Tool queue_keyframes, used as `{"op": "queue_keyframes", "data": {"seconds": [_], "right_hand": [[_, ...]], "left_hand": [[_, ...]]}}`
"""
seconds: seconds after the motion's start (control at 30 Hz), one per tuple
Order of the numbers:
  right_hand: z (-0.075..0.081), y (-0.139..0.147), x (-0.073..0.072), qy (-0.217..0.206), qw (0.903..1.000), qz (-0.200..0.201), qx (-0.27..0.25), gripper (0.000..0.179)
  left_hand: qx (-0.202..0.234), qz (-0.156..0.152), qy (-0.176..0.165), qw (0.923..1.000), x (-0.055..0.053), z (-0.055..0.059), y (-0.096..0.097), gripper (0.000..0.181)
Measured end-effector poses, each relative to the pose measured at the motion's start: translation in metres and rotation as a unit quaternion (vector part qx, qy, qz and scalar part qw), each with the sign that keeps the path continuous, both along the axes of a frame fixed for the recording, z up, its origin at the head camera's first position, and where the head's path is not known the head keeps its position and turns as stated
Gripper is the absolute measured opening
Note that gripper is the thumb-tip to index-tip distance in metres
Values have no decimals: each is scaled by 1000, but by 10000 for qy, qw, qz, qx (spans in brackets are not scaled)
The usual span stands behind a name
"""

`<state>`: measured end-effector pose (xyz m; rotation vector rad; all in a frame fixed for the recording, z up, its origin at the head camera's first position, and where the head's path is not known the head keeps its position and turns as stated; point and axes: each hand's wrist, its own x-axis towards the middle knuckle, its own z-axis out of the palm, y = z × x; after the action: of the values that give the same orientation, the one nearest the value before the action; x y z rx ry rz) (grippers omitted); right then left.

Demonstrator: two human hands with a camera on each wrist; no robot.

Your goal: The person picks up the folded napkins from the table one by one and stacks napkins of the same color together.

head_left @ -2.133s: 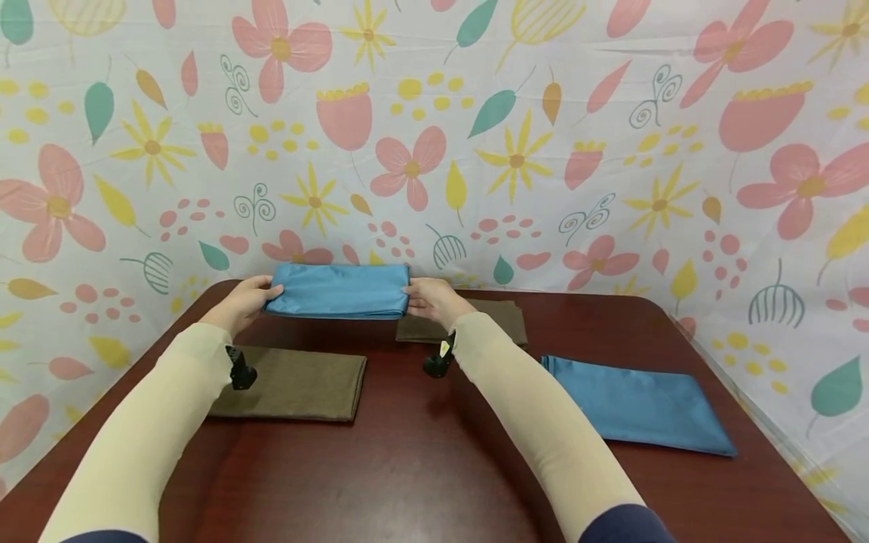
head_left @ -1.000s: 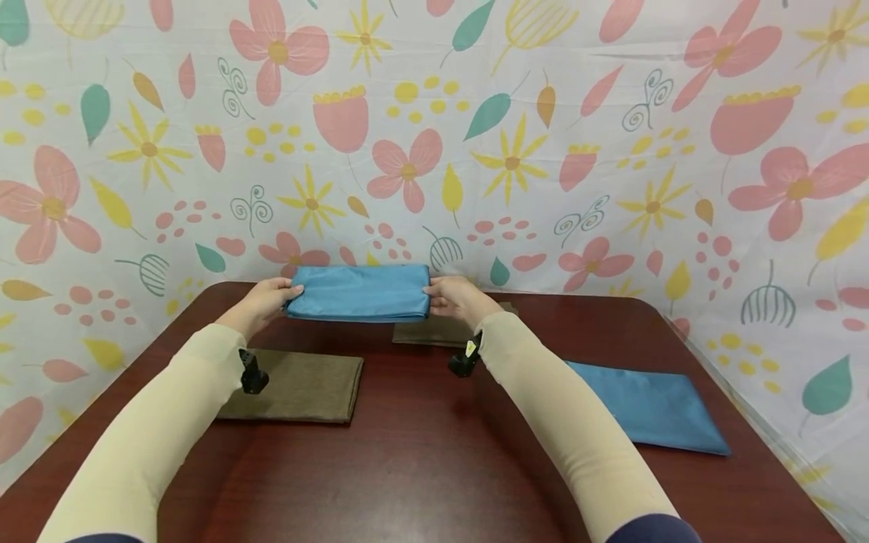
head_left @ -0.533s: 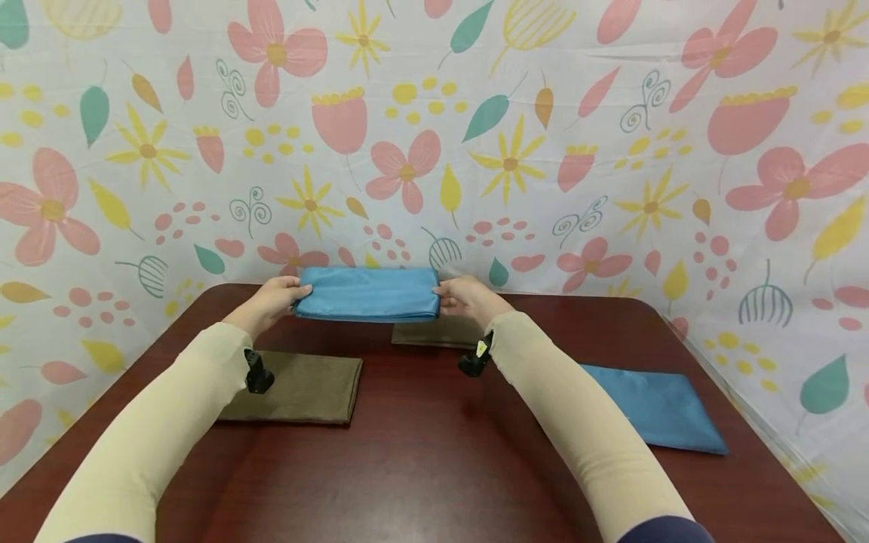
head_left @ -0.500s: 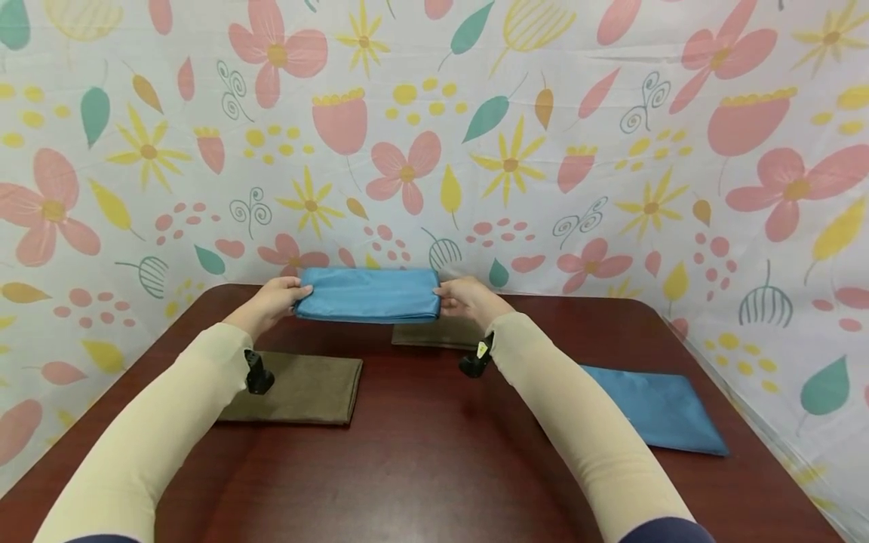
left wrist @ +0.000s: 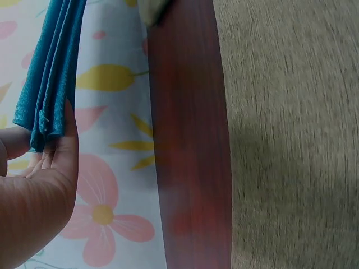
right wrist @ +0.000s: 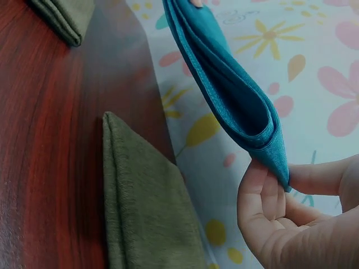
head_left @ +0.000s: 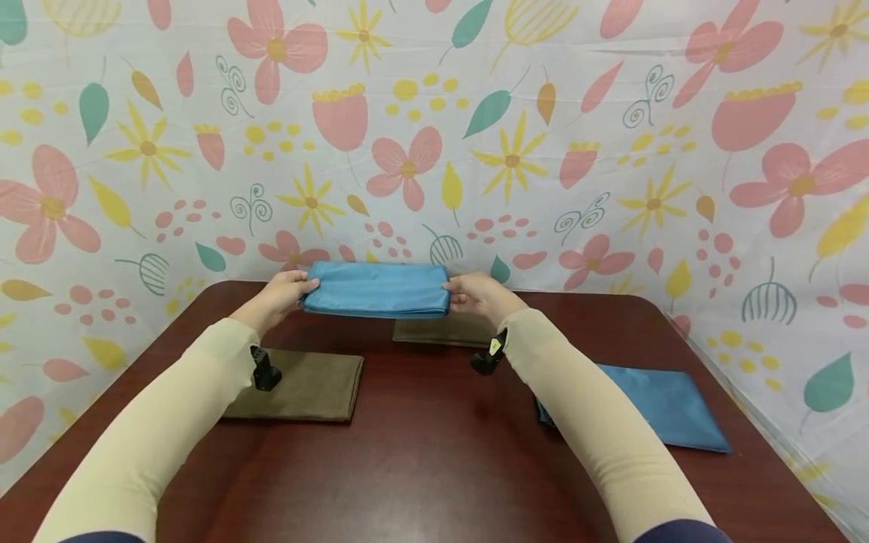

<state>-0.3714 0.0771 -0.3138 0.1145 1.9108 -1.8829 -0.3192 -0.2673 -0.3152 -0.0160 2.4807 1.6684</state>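
A folded blue cloth (head_left: 377, 289) is held up over the back of the table between both hands. My left hand (head_left: 280, 297) pinches its left end, thumb on top and fingers beneath. At the other end my right hand (head_left: 483, 296) pinches the right edge; in the right wrist view the cloth's folded layers (right wrist: 247, 109) gape a little there. Below and behind the right hand lies a folded olive-brown cloth (head_left: 441, 330), partly covered by the raised one. Another folded olive-brown cloth (head_left: 305, 385) lies flat under the left wrist.
A second folded blue cloth (head_left: 672, 407) lies on the right of the dark red-brown table (head_left: 407, 467), partly hidden by the right sleeve. A white floral curtain (head_left: 407, 90) hangs right behind the table's back edge.
Both hands have carried the blue cloth to the right along the back of the table, still holding it by its two ends. The cloths on the table stay where they were.
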Motion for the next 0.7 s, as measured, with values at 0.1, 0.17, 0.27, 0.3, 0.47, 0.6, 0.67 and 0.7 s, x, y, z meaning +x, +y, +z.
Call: {"op": "queue_keyframes", "data": {"seconds": [0.1,0.17,0.27,0.3,0.47,0.6,0.67,0.7], "right_hand": [[3,6,2,78,9999,76,-31,51],[4,10,3,141,9997,183,16,51],[5,15,4,179,9993,322,75,52],[5,17,5,169,9993,335,68,53],[8,27,6,22,9997,213,-155,61],[11,34,7,-33,9996,220,-191,65],[13,37,8,-89,9996,197,-179,65],[14,39,9,-103,9996,208,-156,65]], "left_hand": [[-13,-26,38,10000,1,0,6,47],[-24,-14,48,10000,1,0,9,47],[-10,-13,67,10000,2,-2,14,49],[5,-14,80,10000,2,-2,15,50],[152,-13,133,9998,1,0,25,52],[209,-22,98,9997,0,1,32,51],[251,-27,63,9997,0,1,35,53],[267,-30,49,9996,-1,1,36,52]]}}
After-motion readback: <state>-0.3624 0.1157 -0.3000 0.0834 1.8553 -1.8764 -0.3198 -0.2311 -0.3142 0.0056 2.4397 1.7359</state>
